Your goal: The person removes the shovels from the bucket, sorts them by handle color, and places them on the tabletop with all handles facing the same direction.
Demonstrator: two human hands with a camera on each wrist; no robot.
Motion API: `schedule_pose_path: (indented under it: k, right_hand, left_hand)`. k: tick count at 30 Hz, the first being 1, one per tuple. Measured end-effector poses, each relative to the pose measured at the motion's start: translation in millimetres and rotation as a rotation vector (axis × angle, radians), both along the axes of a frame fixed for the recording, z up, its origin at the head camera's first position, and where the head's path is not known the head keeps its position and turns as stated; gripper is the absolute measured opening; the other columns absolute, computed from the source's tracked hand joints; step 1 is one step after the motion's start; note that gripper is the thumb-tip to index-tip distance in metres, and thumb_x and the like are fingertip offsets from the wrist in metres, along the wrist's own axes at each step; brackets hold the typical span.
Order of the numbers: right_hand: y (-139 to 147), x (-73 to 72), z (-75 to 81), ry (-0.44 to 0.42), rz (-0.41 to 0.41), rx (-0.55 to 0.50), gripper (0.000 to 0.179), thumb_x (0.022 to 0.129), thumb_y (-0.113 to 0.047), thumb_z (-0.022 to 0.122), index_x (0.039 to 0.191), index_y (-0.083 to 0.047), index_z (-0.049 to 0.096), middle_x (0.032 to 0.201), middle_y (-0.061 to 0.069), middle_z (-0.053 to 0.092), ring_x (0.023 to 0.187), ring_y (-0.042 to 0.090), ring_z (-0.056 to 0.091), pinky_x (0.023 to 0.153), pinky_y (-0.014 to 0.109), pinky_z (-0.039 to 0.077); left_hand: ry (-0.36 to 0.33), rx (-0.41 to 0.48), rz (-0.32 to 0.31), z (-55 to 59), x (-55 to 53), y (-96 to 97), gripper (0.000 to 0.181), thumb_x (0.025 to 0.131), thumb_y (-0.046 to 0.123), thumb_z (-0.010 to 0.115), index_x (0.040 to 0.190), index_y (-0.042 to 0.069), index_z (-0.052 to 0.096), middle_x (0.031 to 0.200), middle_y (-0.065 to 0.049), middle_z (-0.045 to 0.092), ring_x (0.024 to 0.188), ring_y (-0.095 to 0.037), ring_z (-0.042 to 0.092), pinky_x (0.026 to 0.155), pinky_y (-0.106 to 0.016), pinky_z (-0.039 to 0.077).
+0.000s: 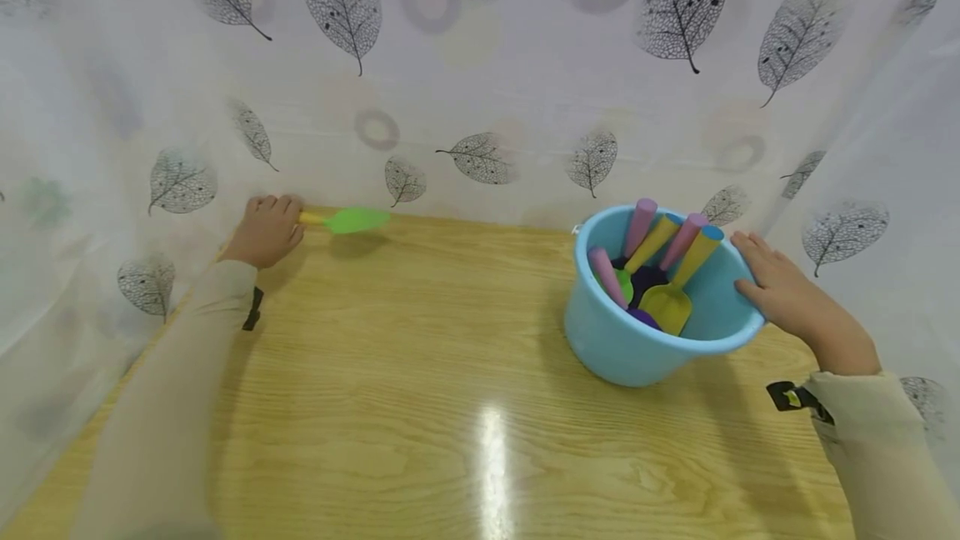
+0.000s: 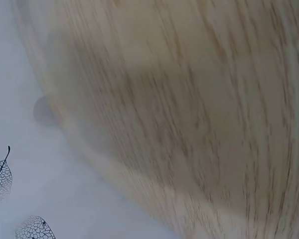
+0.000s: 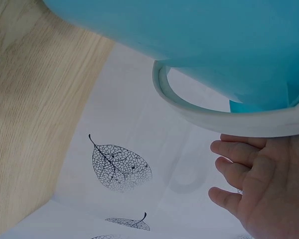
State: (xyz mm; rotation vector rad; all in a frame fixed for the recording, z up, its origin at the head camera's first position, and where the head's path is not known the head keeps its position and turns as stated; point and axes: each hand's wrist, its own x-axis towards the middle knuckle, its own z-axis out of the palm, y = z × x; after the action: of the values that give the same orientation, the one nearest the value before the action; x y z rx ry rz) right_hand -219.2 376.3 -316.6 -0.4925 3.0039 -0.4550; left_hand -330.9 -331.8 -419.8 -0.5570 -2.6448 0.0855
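Note:
At the table's back left corner my left hand [image 1: 266, 232] grips the yellow handle of a toy shovel [image 1: 356, 220]. Its green blade points right, along the foot of the curtain. The left wrist view shows neither the hand nor the shovel. On the right stands a light blue bucket [image 1: 630, 348]. Several toy shovels lean in it, among them a yellow scoop [image 1: 667, 307] and ones with pink handles [image 1: 641, 227]. My right hand [image 1: 787, 290] rests against the bucket's right rim, its fingers fairly straight. In the right wrist view those fingers lie beside the bucket's white handle [image 3: 214, 118].
A wood-grain table [image 1: 420, 340] spreads beneath both hands. Along its back and sides hangs a pale curtain [image 1: 480, 82] printed with dark leaf skeletons; it meets the table edge close behind the shovel and the bucket. Each wrist wears a dark strap [image 1: 783, 396].

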Motion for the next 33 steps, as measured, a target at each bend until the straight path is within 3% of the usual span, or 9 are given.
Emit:
schedule_pose_path:
  k: [7, 14, 22, 33]
  right_hand:
    - [0, 0.4, -0.2, 0.004, 0.004, -0.007, 0.063, 0.098, -0.019, 0.034, 0.146, 0.009, 0.004, 0.150, 0.036, 0.009, 0.143, 0.045, -0.005, 0.113, 0.060, -0.004]
    - [2, 0.3, -0.8, 0.001, 0.002, -0.003, 0.063, 0.098, -0.020, 0.033, 0.147, 0.008, 0.003, 0.150, 0.035, 0.008, 0.143, 0.044, -0.006, 0.113, 0.061, -0.004]
    - [1, -0.6, 1.2, -0.004, -0.003, 0.001, 0.063, 0.098, -0.020, 0.033, 0.147, 0.007, 0.003, 0.150, 0.035, 0.009, 0.142, 0.047, -0.003, 0.113, 0.060, -0.003]
    - [1, 0.2, 2.3, -0.012, -0.009, -0.001, 0.063, 0.099, -0.020, 0.033, 0.148, 0.006, 0.002, 0.151, 0.034, 0.007, 0.143, 0.044, -0.005, 0.115, 0.056, -0.008]
  left_hand:
    - [0.049, -0.096, -0.011, 0.0, -1.1, -5.0, 0.028, 0.086, 0.017, 0.056, 0.103, -0.005, 0.048, 0.093, -0.023, 0.055, 0.083, -0.041, 0.056, 0.078, -0.053, 0.040]
    - [-0.031, -0.087, 0.032, 1.1, -0.9, -8.5, 0.028, 0.086, 0.015, 0.057, 0.102, -0.005, 0.047, 0.093, -0.026, 0.056, 0.086, -0.043, 0.055, 0.080, -0.057, 0.040]
    - [-0.117, -0.073, 0.075, -9.8, -3.8, -20.8, 0.024, 0.087, 0.015, 0.052, 0.096, -0.005, 0.044, 0.098, -0.028, 0.053, 0.097, -0.044, 0.051, 0.083, -0.060, 0.039]
    - [-0.190, -0.075, 0.087, -18.6, -7.2, -27.1, 0.021, 0.090, 0.015, 0.048, 0.094, -0.005, 0.043, 0.086, -0.023, 0.050, 0.083, -0.040, 0.051, 0.079, -0.059, 0.038]
